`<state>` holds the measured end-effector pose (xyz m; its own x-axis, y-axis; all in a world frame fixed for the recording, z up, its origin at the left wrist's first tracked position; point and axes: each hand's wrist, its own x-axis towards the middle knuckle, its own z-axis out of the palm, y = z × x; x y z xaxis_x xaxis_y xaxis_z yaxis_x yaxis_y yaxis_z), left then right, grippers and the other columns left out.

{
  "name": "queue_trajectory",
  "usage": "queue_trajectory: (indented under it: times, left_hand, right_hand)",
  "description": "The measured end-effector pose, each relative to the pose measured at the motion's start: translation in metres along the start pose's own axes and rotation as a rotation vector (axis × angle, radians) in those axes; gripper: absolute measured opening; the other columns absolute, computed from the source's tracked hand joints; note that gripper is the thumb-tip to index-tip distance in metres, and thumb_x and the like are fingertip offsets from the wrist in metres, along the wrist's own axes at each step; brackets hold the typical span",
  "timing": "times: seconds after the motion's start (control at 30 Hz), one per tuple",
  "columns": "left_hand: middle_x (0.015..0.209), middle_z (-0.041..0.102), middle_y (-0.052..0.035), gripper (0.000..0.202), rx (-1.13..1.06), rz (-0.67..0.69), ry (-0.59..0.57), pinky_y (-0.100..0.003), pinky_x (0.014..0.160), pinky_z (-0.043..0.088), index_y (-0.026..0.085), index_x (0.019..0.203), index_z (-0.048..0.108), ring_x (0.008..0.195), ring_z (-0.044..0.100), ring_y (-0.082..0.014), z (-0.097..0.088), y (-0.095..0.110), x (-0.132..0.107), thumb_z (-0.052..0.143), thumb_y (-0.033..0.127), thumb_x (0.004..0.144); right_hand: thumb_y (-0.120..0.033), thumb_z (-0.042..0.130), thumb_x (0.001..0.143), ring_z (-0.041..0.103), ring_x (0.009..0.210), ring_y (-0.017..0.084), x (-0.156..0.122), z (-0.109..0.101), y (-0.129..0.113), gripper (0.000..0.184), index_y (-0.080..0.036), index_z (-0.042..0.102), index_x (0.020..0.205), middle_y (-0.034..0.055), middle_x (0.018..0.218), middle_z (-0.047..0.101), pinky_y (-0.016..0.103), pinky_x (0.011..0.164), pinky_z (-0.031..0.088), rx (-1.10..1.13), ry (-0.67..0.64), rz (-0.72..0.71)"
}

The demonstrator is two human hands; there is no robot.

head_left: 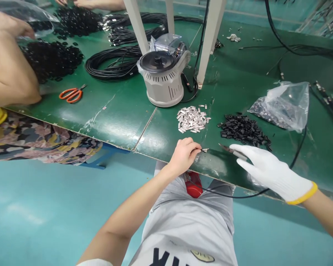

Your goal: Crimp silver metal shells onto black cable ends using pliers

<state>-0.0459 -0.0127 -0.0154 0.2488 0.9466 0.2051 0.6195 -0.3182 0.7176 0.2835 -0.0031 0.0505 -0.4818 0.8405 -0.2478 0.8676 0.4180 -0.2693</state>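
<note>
My bare left hand (pixel 184 155) is closed in a pinch at the table's front edge, holding the end of a black cable (pixel 233 197). A small metal connector (pixel 205 150) sticks out past its fingertips. To the right, my right hand (pixel 266 170), in a white glove with a yellow cuff, has its thumb and fingers around a pair of tweezers (pixel 229 149). The tips point left towards the connector, apart from it. Just beyond my hands lie a pile of silver metal shells (pixel 192 119) and a pile of small black plastic pieces (pixel 244 130).
A grey round tape dispenser (pixel 164 77) stands by white posts (pixel 211 48). Coiled black cables (pixel 111 62), orange-handled scissors (pixel 72 94) and heaps of black parts (pixel 52 59) lie left, near a co-worker's arm (pixel 13 70). A plastic bag of small parts (pixel 283 105) sits right.
</note>
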Motion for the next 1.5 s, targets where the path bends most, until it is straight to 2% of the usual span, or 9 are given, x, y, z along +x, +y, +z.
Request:
queue_trajectory:
  times: [0.13, 0.2, 0.33, 0.4, 0.53, 0.7, 0.87, 1.2, 1.5]
  left_hand:
    - [0.098, 0.071, -0.0033, 0.012, -0.003, 0.021, -0.007, -0.037, 0.092, 0.043, 0.022, 0.104, 0.074, 0.097, 0.067, -0.0199, 0.0, -0.001, 0.0, 0.062, 0.021, 0.106]
    - [0.101, 0.072, -0.0037, 0.01, -0.009, 0.032, -0.018, -0.037, 0.092, 0.044, 0.021, 0.107, 0.072, 0.099, 0.067, -0.0202, 0.0, -0.001, -0.001, 0.062, 0.02, 0.106]
    - [0.102, 0.073, -0.004, 0.007, 0.008, 0.071, -0.044, -0.037, 0.092, 0.044, 0.021, 0.107, 0.069, 0.101, 0.066, -0.0215, 0.001, -0.001, -0.002, 0.062, 0.018, 0.106]
    - [0.102, 0.074, -0.0038, 0.009, 0.013, 0.076, -0.046, -0.038, 0.093, 0.044, 0.022, 0.105, 0.069, 0.102, 0.066, -0.0218, 0.0, -0.001, -0.002, 0.061, 0.02, 0.107]
    - [0.102, 0.074, -0.0037, 0.011, 0.005, 0.05, -0.048, -0.038, 0.091, 0.044, 0.023, 0.104, 0.071, 0.102, 0.067, -0.0216, -0.001, 0.0, -0.001, 0.061, 0.021, 0.107]
    - [0.102, 0.074, -0.0036, 0.013, -0.002, 0.054, -0.049, -0.037, 0.091, 0.043, 0.023, 0.104, 0.073, 0.102, 0.068, -0.0213, -0.001, 0.0, 0.0, 0.061, 0.022, 0.108]
    - [0.102, 0.074, -0.0034, 0.014, -0.009, 0.061, -0.054, -0.037, 0.091, 0.043, 0.022, 0.104, 0.073, 0.101, 0.067, -0.0208, -0.002, -0.001, 0.001, 0.06, 0.022, 0.109]
    - [0.102, 0.073, -0.0028, 0.017, -0.003, 0.095, -0.027, -0.036, 0.087, 0.041, 0.02, 0.104, 0.072, 0.098, 0.066, -0.0195, -0.003, -0.002, 0.001, 0.056, 0.023, 0.111]
    - [0.102, 0.074, -0.0042, 0.018, 0.006, 0.073, -0.037, -0.038, 0.087, 0.043, 0.021, 0.102, 0.071, 0.097, 0.065, -0.021, 0.0, -0.002, 0.001, 0.055, 0.025, 0.111]
  right_hand:
    - [-0.046, 0.047, 0.107, 0.06, 0.131, 0.022, -0.003, 0.006, -0.005, 0.048, -0.032, 0.053, 0.152, 0.0016, 0.147, 0.062, 0.041, 0.111, 0.048, -0.046, 0.05, -0.022]
    - [-0.041, 0.047, 0.104, 0.064, 0.117, 0.024, -0.002, 0.009, -0.011, 0.041, -0.027, 0.059, 0.141, 0.0048, 0.136, 0.065, 0.04, 0.095, 0.05, -0.15, 0.054, -0.014]
    - [-0.046, 0.041, 0.105, 0.058, 0.079, 0.02, 0.004, 0.004, -0.028, 0.038, -0.03, 0.062, 0.134, 0.0052, 0.125, 0.066, 0.035, 0.066, 0.029, -0.391, 0.027, 0.089]
    - [-0.042, 0.044, 0.103, 0.055, 0.079, 0.021, 0.013, -0.003, -0.035, 0.034, -0.027, 0.063, 0.127, 0.0074, 0.115, 0.065, 0.035, 0.067, 0.021, -0.464, 0.037, 0.018]
    - [-0.029, 0.049, 0.096, 0.051, 0.088, 0.025, 0.032, -0.016, -0.04, 0.027, -0.021, 0.064, 0.118, 0.011, 0.105, 0.06, 0.037, 0.072, 0.019, -0.53, 0.072, -0.154]
    - [-0.026, 0.051, 0.091, 0.042, 0.086, 0.026, 0.046, -0.022, -0.04, 0.027, -0.019, 0.063, 0.113, 0.013, 0.101, 0.055, 0.039, 0.074, 0.014, -0.621, 0.082, -0.249]
    - [-0.031, 0.049, 0.091, 0.04, 0.083, 0.026, 0.051, -0.025, -0.038, 0.024, -0.021, 0.061, 0.109, 0.0126, 0.1, 0.053, 0.039, 0.074, 0.012, -0.658, 0.034, -0.261]
    - [-0.039, 0.053, 0.09, 0.046, 0.088, 0.027, 0.056, -0.02, -0.033, 0.041, -0.018, 0.065, 0.123, 0.0152, 0.107, 0.06, 0.039, 0.073, 0.019, -0.63, 0.052, -0.296]
    - [-0.033, 0.049, 0.093, 0.038, 0.083, 0.023, 0.057, -0.034, -0.049, 0.019, -0.017, 0.057, 0.101, 0.0118, 0.096, 0.051, 0.037, 0.075, 0.006, -0.709, -0.007, -0.268]
